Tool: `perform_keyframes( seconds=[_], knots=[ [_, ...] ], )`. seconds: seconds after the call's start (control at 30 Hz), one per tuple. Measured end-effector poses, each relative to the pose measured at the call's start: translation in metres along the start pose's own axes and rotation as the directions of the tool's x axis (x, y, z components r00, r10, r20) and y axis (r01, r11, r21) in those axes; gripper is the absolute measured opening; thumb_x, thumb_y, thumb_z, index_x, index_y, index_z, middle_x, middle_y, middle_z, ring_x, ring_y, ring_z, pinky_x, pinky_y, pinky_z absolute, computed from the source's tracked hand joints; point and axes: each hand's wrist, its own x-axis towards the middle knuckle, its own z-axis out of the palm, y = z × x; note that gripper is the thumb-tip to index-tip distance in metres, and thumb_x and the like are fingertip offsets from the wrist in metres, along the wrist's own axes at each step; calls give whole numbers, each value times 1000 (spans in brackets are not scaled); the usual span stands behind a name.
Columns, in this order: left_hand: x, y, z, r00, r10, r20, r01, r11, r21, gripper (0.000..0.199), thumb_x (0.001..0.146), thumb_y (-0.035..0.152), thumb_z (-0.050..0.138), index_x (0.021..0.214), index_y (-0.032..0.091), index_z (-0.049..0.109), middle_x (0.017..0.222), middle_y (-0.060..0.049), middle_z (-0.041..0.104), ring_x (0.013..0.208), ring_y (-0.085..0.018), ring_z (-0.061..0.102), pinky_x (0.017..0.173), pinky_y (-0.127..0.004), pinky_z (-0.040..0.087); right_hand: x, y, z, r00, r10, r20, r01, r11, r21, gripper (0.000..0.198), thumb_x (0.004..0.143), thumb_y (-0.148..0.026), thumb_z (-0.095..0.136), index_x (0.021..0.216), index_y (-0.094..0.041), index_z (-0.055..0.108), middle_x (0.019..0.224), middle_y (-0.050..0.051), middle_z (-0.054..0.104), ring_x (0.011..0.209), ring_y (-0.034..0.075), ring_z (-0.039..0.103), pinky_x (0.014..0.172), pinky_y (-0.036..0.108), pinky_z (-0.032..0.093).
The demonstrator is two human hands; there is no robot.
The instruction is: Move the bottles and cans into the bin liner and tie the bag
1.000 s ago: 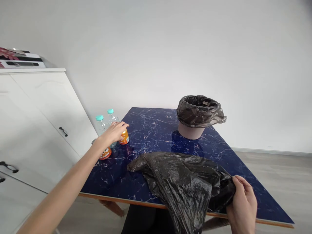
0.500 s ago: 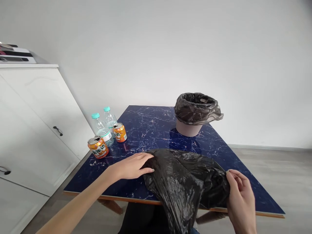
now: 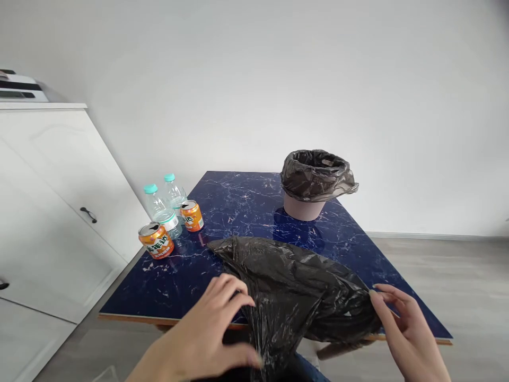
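Observation:
A black plastic garbage bag (image 3: pixel 290 286) lies spread over the near edge of the blue marbled table (image 3: pixel 238 207), its lower part hanging down toward my lap. My right hand (image 3: pixel 409 329) pinches the bag's right end between thumb and fingertips. At the bag's near left side, my left hand (image 3: pixel 214 329) has its thumb and fingers apart, with fingertips close to the plastic; whether they touch it I cannot tell. Farther back stands a pinkish-grey trash bin (image 3: pixel 304 208), lined with another dark bag (image 3: pixel 314 183) folded over its rim.
Two orange drink cans (image 3: pixel 156 241) and two clear bottles (image 3: pixel 161 209) with teal caps stand along the table's left edge. A white cabinet (image 3: pixel 59 185) is on the left. Behind the table rises a white wall (image 3: pixel 254 85).
My left hand has come off the bag's upper left part and moved down toward me. The bag's left corner now spreads farther left. My right hand keeps its pinch.

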Motion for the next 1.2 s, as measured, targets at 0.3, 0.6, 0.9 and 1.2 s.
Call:
perform_keyframes(
  seconds=[0.3,0.6,0.9,1.2],
  knots=[
    [2,-2,49,980,135,-148,-106,977,187,91,95,-1,51,172,39,25,165,-1,55,157,-29,44,133,-58,32,-32,-54,21,986,12,164,-16,1000,25,91,77,-77,79,147,-32,44,122,10,69,106,34,74,77,42,67],
    [-35,0,-18,806,-326,-494,247,944,-219,45,111,42,49,156,40,51,152,-6,62,136,-30,65,95,-34,65,-42,-60,23,996,-10,88,8,1000,30,78,85,-73,75,144,-30,49,134,11,65,115,31,70,79,34,66],
    [-34,-31,33,805,-296,-515,299,951,-79,83,83,57,85,152,37,42,143,-12,58,130,-39,63,103,-55,59,-58,-44,31,929,96,357,-100,995,-7,82,89,-77,65,155,-35,37,152,11,57,127,31,68,91,35,66],
    [-28,-7,-5,950,-35,-310,-27,981,-194,9,99,21,61,94,28,65,102,-7,73,110,-29,66,90,-40,57,-56,-44,29,943,90,320,-79,996,-49,80,86,-74,69,152,-35,45,154,12,58,130,33,67,90,37,66]
  ],
)
